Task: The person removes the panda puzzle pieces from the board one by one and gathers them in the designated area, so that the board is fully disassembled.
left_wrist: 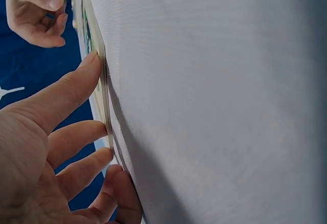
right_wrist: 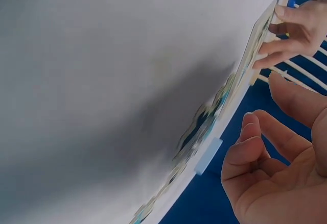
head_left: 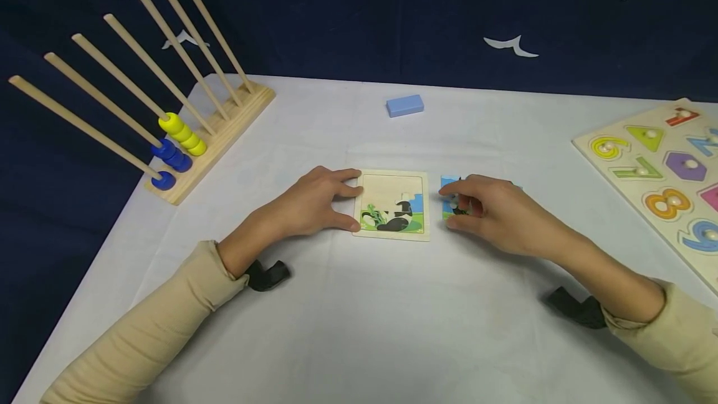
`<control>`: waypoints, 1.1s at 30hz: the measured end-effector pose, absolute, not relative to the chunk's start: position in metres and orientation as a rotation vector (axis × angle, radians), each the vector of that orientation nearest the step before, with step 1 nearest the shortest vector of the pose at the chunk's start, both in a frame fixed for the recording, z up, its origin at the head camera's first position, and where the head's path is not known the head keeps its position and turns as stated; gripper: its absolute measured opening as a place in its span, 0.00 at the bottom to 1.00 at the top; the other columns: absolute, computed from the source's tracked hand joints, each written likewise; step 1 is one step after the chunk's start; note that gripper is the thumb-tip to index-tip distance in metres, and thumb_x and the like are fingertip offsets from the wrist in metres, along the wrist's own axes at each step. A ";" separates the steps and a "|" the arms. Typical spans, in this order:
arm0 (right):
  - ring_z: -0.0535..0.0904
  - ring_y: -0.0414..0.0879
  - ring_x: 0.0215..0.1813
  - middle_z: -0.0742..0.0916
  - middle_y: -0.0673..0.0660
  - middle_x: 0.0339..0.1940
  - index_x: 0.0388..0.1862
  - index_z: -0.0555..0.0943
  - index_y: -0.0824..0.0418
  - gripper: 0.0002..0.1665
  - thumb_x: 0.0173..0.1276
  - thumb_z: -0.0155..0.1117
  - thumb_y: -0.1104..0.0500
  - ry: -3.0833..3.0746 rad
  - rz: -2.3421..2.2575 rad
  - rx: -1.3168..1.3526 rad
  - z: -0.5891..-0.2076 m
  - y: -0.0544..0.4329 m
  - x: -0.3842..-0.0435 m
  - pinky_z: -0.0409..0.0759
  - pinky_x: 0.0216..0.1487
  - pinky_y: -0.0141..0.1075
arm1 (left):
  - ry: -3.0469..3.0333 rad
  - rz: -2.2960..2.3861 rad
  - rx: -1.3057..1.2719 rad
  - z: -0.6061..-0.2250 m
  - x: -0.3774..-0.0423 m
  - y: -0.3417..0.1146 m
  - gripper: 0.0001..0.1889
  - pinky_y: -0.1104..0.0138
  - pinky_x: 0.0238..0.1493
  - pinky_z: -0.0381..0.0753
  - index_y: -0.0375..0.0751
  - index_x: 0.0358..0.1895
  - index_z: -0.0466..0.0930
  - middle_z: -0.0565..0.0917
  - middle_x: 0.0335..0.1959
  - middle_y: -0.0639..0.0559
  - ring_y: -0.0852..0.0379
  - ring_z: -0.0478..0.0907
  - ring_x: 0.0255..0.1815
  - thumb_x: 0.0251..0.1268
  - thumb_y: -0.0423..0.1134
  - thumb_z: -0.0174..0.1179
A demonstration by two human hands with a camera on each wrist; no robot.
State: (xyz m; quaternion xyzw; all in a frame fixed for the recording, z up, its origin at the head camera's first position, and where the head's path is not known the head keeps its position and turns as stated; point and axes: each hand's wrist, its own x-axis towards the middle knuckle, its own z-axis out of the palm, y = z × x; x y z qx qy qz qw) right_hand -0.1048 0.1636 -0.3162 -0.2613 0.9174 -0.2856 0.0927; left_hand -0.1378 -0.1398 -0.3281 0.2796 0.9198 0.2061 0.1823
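A square wooden panda jigsaw tray (head_left: 387, 186) lies flat on the table, its lower part filled with joined pieces and its upper part bare wood. My left hand (head_left: 316, 202) touches the tray's left edge, thumb at the near corner and fingertips farther up. Just right of the tray, my right hand (head_left: 496, 212) hovers over loose jigsaw pieces (head_left: 446, 204) with blue, green and black-and-white print. In the right wrist view its thumb and index finger stand apart with nothing between them, above the loose pieces (right_wrist: 196, 127). The hand partly hides these pieces in the head view.
A wooden peg stand (head_left: 221, 136) with blue and yellow rings is at the back left. A blue block (head_left: 405, 106) lies behind the tray. On the right is a number-and-shape knob puzzle board (head_left: 634, 148). Black straps (head_left: 269, 275) hang below both wrists.
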 end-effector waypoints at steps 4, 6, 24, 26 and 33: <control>0.69 0.44 0.31 0.77 0.49 0.30 0.56 0.82 0.64 0.22 0.62 0.73 0.62 2.701 -0.847 -0.795 -0.316 0.152 -0.108 0.70 0.34 0.36 | 2.594 0.582 0.797 -0.328 -0.138 -0.139 0.36 0.55 0.66 0.63 0.37 0.65 0.75 0.66 0.73 0.46 0.41 0.64 0.68 0.53 0.49 0.75; 0.69 0.44 0.31 0.77 0.50 0.31 0.56 0.82 0.64 0.23 0.62 0.73 0.61 2.693 -0.852 -0.807 -0.316 0.146 -0.109 0.69 0.34 0.37 | 2.595 0.581 0.798 -0.328 -0.138 -0.139 0.36 0.55 0.66 0.63 0.37 0.64 0.76 0.66 0.73 0.46 0.41 0.64 0.68 0.53 0.49 0.75; 0.72 0.48 0.35 0.79 0.58 0.43 0.62 0.79 0.67 0.31 0.61 0.74 0.58 2.643 -0.586 -0.764 -0.319 0.114 -0.123 0.70 0.35 0.40 | 2.602 0.565 0.792 -0.328 -0.139 -0.138 0.35 0.55 0.66 0.63 0.39 0.65 0.76 0.66 0.73 0.47 0.41 0.64 0.68 0.54 0.50 0.74; 0.72 0.48 0.35 0.79 0.59 0.43 0.62 0.79 0.68 0.31 0.61 0.75 0.58 2.642 -0.575 -0.758 -0.319 0.113 -0.123 0.70 0.35 0.40 | 2.604 0.565 0.795 -0.329 -0.139 -0.138 0.35 0.55 0.66 0.64 0.39 0.65 0.76 0.67 0.73 0.47 0.41 0.64 0.68 0.54 0.50 0.74; 0.71 0.49 0.38 0.78 0.59 0.43 0.60 0.79 0.67 0.30 0.60 0.76 0.59 2.653 -0.590 -0.755 -0.321 0.112 -0.123 0.70 0.38 0.41 | 2.603 0.566 0.801 -0.329 -0.139 -0.139 0.35 0.55 0.67 0.63 0.38 0.64 0.76 0.67 0.73 0.46 0.40 0.64 0.68 0.53 0.49 0.74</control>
